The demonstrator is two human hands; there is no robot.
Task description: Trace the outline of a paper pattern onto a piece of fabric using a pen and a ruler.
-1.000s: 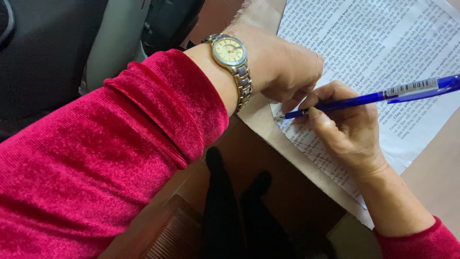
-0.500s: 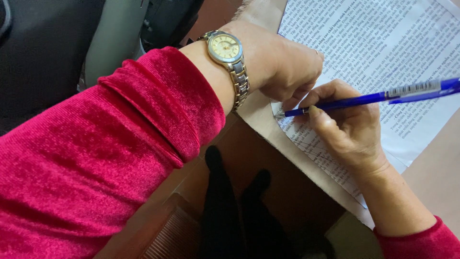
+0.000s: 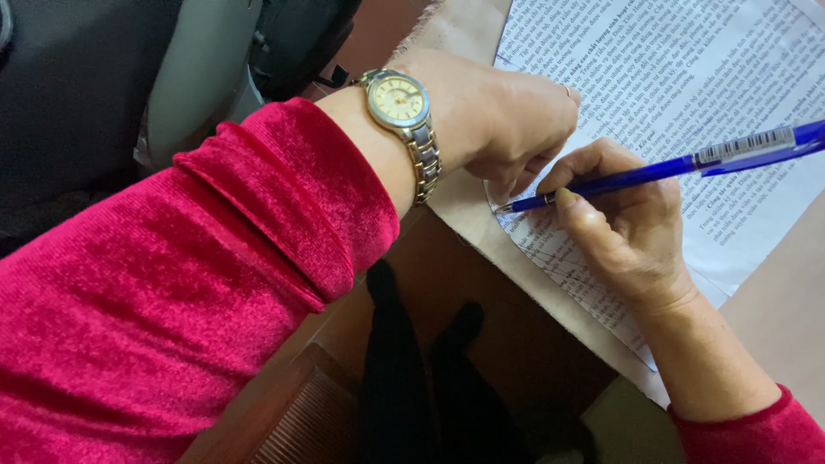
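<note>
Now right hand (image 3: 623, 228) grips pen (image 3: 662, 167), wrist bent.

A gold-faced wristwatch (image 3: 398, 101) with a metal band sits just above a red velvet sleeve (image 3: 198, 292). The desk (image 3: 773, 301) is tan, with a brown edge. Beneath that edge a dark cloth (image 3: 404, 378) hangs. A grey and black chair (image 3: 129, 77) stands at upper left.

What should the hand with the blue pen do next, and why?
Probably lower the pen tip a touch onto the printed sheet. The right hand holds it in a writing grip, tip at the page's edge, while the left hand presses the paper down.
</note>
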